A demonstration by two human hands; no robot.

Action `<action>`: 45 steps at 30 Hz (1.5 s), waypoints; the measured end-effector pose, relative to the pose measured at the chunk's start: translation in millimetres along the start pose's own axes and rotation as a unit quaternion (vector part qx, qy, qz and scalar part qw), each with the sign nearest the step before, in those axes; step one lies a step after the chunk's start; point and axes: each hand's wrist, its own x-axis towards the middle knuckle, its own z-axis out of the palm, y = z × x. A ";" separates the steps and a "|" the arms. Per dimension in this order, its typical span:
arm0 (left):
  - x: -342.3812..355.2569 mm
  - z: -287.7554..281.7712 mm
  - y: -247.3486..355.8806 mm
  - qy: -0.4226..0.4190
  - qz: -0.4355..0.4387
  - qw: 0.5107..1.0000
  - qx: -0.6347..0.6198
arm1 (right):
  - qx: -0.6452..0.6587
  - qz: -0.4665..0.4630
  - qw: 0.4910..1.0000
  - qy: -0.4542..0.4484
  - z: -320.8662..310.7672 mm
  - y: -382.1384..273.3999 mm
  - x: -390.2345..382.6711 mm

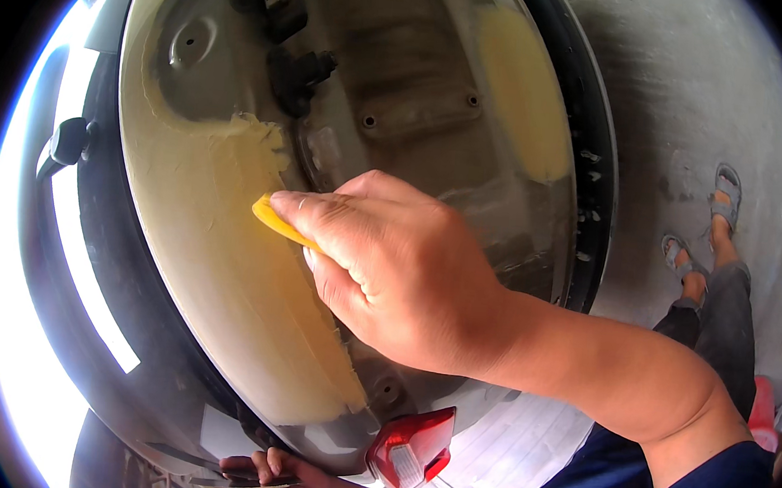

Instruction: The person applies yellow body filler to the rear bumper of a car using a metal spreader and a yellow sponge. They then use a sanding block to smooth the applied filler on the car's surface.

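Note:
My right hand (pixel 390 262) grips a yellow flexible spreader (pixel 279 220) at the edge of pale yellow filler (pixel 227 260) on a curved grey vehicle panel. Near the bottom edge, my left hand (pixel 293 477) is closed on a thin dark flat tool (pixel 229 480), partly out of view. The panel's recessed middle (pixel 395 63) has holes and dark fittings (pixel 298 83). Another patch of filler (pixel 520 90) lies along its right side. Below the panel is a red and clear tail light (pixel 409 445).
A black trim edge (pixel 596 168) borders the panel on the right. A dark vehicle body with a black fitting (pixel 64 144) and bright glare is at left. Legs in grey trousers with sandalled feet (pixel 725 204) are on the concrete floor (pixel 666 73), beside a red object (pixel 765 406).

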 end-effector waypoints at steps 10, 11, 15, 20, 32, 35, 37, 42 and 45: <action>1.0 2.5 -1.5 -0.002 0.000 1.000 0.011 | 0.041 0.006 0.999 0.016 2.5 2.3 -12.3; 1.0 2.9 -0.9 0.000 0.001 1.000 0.011 | 0.041 0.009 0.999 0.011 2.4 1.9 -13.5; 1.4 1.4 -2.2 -0.004 -0.001 1.000 0.008 | 0.046 0.017 0.999 0.001 2.5 1.6 -19.0; 1.0 0.2 -2.0 -0.004 0.000 1.000 0.001 | 0.051 0.019 0.998 -0.010 1.7 1.7 -24.9; 0.4 0.8 -1.1 -0.012 -0.004 1.000 0.006 | 0.067 0.030 0.997 -0.025 1.9 -1.2 -37.7; 0.4 0.7 -0.5 -0.018 -0.007 1.000 0.000 | 0.063 0.029 0.997 -0.030 1.4 -2.8 -40.7; 0.9 0.4 -0.8 -0.019 -0.006 1.000 -0.001 | 0.060 0.028 0.997 -0.032 1.7 -3.2 -42.9; 1.1 0.4 -2.3 -0.023 -0.005 1.000 -0.009 | 0.059 0.028 0.997 -0.041 1.5 -4.0 -48.5; 0.3 1.1 -3.0 -0.028 0.000 1.000 -0.003 | 0.064 0.034 0.996 -0.045 1.0 -5.6 -51.9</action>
